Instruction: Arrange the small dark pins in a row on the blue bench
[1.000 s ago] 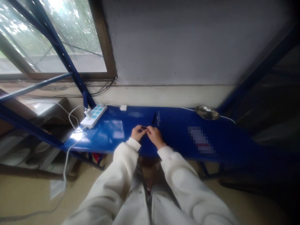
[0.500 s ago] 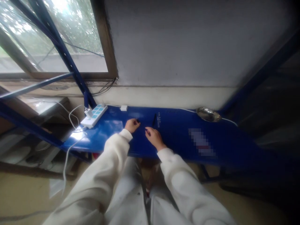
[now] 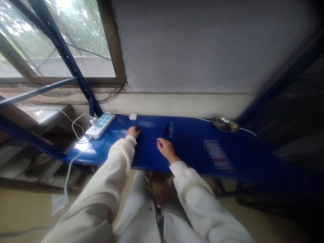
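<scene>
My left hand (image 3: 133, 132) is closed over the left part of the blue tabletop (image 3: 149, 155), with a small dark bit showing at its fingertips. What that bit is, I cannot make out. To its right, my right hand (image 3: 165, 147) has thumb and fingers pinched together. Anything between them is too small to name. Just beyond the right hand lies a thin black pen-like stick (image 3: 166, 130). Beside the stick runs a short row of small pale pieces (image 3: 171, 130), too blurred to identify.
A white power strip (image 3: 100, 125) with a plug and cables lies at the left end. Near the wall sit a small white box-like adapter (image 3: 133, 116) and a shiny metal dish (image 3: 225, 124). A pixelated patch covers something at right. Blue posts (image 3: 87, 91) frame the table.
My left hand has moved left, away from the right hand, and turned over more. The right hand stays in the same place, still pinched.
</scene>
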Demonstrator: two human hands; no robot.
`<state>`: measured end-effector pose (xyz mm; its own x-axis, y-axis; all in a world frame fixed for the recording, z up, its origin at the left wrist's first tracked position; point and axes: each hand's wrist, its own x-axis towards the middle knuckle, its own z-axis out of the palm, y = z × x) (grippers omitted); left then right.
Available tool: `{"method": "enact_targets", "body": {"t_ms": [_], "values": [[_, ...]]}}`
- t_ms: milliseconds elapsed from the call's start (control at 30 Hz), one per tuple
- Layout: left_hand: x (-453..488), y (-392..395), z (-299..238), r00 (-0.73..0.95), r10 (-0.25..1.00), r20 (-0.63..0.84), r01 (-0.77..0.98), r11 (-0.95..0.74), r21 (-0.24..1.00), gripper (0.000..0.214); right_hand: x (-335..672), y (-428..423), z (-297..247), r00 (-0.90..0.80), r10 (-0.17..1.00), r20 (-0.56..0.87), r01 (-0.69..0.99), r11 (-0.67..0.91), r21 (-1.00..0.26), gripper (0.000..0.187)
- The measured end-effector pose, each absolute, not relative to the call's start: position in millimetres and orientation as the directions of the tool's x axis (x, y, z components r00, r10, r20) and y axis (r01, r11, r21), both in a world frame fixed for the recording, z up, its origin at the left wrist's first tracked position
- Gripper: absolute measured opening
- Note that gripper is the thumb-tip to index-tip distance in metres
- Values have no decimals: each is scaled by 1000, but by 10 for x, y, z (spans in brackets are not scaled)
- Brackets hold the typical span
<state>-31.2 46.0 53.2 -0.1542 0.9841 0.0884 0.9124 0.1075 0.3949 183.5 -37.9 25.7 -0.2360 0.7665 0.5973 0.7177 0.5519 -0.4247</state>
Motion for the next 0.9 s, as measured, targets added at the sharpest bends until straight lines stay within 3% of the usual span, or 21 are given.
{"method": "enact_targets", "body": {"t_ms": [900], "values": [[-305, 431, 468, -214, 974, 74, 890, 163, 427, 25, 1844, -373, 263, -224, 766, 602, 711, 552, -437, 22]]}}
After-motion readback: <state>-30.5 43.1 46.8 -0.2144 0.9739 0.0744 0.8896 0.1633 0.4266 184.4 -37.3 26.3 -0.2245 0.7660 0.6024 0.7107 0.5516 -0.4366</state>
